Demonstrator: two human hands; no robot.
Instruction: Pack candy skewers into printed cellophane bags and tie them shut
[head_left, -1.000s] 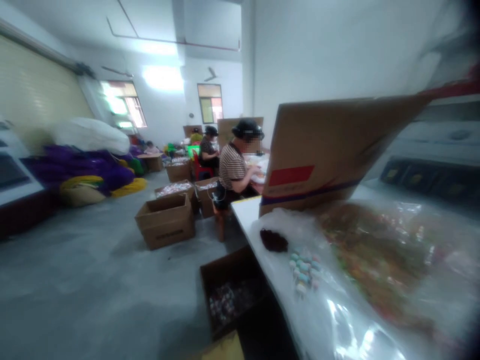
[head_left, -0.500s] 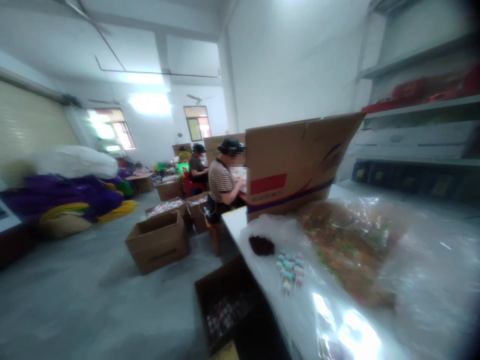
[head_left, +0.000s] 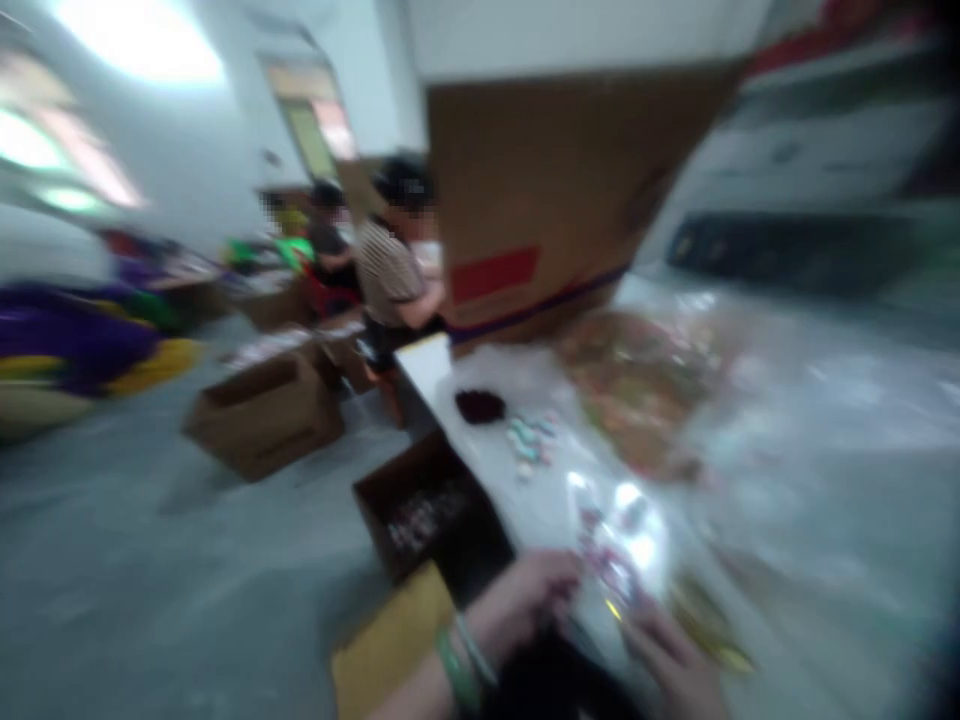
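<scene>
My left hand (head_left: 544,592), with a green bangle (head_left: 457,665) and a pale one at the wrist, is over the near table edge. Its fingers are curled together, but blur hides what they grip. My right hand (head_left: 671,645) is lower right, fingers drawn together beside a small yellow strip (head_left: 613,609). Between both hands lie small pinkish-purple pieces (head_left: 616,572) in what looks like shiny clear plastic. Farther up the table are pastel blue and white pieces (head_left: 529,440) and a dark red heap (head_left: 480,406).
A large clear bag (head_left: 637,390) with brown and green contents lies on the table (head_left: 424,365). Behind it stands a tall cardboard panel (head_left: 540,180). An open box (head_left: 420,510) is below the left edge; another carton (head_left: 262,420) sits on the floor. A person in a striped shirt (head_left: 386,265) sits beyond.
My head view has tilted down, so the table and cardboard sit higher. Both my hands have come into view at the bottom, at the shiny plastic.
</scene>
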